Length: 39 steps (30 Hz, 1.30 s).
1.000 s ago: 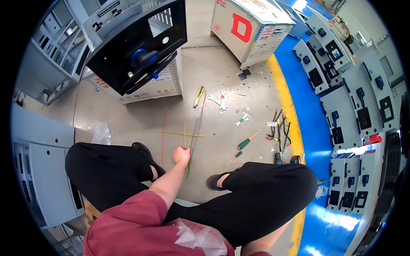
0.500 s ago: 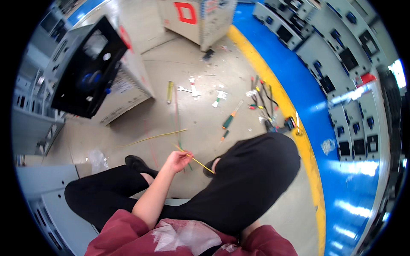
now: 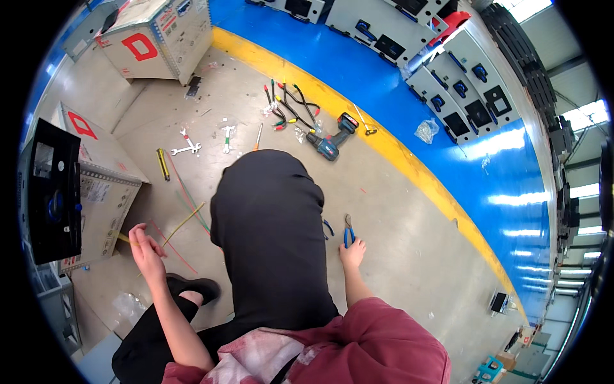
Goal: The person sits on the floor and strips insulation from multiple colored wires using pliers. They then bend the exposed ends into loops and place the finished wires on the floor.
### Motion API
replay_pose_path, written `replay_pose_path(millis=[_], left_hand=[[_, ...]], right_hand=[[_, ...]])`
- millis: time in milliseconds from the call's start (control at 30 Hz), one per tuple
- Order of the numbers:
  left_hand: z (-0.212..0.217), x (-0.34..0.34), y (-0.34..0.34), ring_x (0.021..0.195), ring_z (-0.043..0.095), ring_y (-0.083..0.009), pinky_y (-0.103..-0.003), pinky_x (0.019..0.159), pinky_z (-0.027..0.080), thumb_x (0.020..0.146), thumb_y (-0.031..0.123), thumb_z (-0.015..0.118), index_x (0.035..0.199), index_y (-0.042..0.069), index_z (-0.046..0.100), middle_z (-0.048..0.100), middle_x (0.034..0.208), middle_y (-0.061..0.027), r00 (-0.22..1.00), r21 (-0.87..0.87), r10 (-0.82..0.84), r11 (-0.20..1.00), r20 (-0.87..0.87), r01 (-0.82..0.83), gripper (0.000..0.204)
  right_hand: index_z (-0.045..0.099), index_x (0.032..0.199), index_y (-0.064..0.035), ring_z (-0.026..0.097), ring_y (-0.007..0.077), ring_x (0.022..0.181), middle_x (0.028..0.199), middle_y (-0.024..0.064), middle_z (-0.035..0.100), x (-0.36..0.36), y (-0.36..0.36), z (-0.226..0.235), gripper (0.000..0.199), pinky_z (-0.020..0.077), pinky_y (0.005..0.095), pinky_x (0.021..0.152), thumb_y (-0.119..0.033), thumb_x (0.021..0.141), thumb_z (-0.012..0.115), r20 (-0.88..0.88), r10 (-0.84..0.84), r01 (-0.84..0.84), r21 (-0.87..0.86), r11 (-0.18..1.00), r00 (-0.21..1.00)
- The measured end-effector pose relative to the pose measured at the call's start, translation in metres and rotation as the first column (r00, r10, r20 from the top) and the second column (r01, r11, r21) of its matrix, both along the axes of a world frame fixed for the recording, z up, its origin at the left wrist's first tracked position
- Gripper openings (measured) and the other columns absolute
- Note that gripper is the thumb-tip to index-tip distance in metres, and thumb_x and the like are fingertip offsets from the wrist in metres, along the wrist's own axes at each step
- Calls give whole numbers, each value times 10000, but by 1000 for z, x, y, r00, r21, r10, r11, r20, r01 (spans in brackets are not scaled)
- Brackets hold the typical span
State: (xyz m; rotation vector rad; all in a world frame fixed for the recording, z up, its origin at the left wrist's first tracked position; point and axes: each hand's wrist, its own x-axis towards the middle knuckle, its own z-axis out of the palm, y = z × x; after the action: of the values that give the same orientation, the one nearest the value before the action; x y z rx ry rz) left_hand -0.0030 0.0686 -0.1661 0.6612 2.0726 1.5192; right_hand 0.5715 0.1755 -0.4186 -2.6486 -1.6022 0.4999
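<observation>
My left hand (image 3: 148, 253) is out to the left by the crate, its fingers closed on a thin yellow wire (image 3: 124, 238). Low on the right, at the floor, my right hand (image 3: 352, 253) grips blue-handled pliers (image 3: 348, 235) by their handle ends, jaws pointing away from me. Beside them lies another blue-handled tool (image 3: 329, 228), partly hidden by my knee. Between my left hand and the knee, a second yellow wire (image 3: 184, 223) crosses the floor near red wires (image 3: 176, 247) and a green one (image 3: 199, 217).
A cordless drill (image 3: 332, 142) and several dark-handled hand tools (image 3: 288, 105) lie ahead. Wrenches (image 3: 185, 142) and a yellow-and-black tool (image 3: 162, 164) are farther left. Crates (image 3: 153, 45) stand at the left, one by a black panel (image 3: 54, 198). Grey panels (image 3: 377, 32) stand on the blue floor.
My view has swung right. My left hand has moved left with the yellow wire, and my right hand, hidden before, now holds the pliers on the right.
</observation>
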Motion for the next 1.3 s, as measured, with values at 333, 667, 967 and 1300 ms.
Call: replay_pose_path(millis=[333, 667, 967, 1300], left_hand=[[90, 37, 13, 852, 523, -142, -320, 815, 459, 1151, 414, 389, 1267, 73, 662, 604, 982, -17, 985, -54, -170, 984, -20, 168, 451], [158, 66, 51, 775, 502, -108, -286, 742, 460, 1107, 164, 486, 1301, 38, 649, 532, 825, -1, 844, 406, -529, 793, 90, 454, 283], [225, 36, 51, 894, 683, -461, -484, 760, 532, 1090, 281, 540, 1233, 64, 643, 724, 947, -220, 927, 529, -320, 762, -193, 374, 280], [196, -24, 8, 778, 706, -341, -403, 679, 523, 1088, 292, 543, 1098, 78, 641, 732, 885, -137, 978, 697, -207, 704, 20, 134, 236]], right_hand=[[598, 935, -144, 669, 274, 851, 884, 66, 652, -18, 90, -27, 290, 567, 356, 804, -433, 960, 578, -938, -243, 429, -330, 841, -246], [538, 1115, -93, 443, 131, 716, 785, 23, 465, -202, 186, 426, 116, 428, 300, 684, -206, 1096, 550, -636, 654, 89, 686, 722, -409], [662, 955, 8, 557, 139, 748, 865, 62, 619, -430, 75, 570, 125, 438, 274, 687, -97, 1022, 675, -308, 905, -599, 797, 76, -295], [533, 1184, -80, 467, 107, 748, 914, 28, 548, -509, 56, 505, 308, 385, 275, 659, -367, 1094, 597, -643, 657, -519, 745, 419, -393]])
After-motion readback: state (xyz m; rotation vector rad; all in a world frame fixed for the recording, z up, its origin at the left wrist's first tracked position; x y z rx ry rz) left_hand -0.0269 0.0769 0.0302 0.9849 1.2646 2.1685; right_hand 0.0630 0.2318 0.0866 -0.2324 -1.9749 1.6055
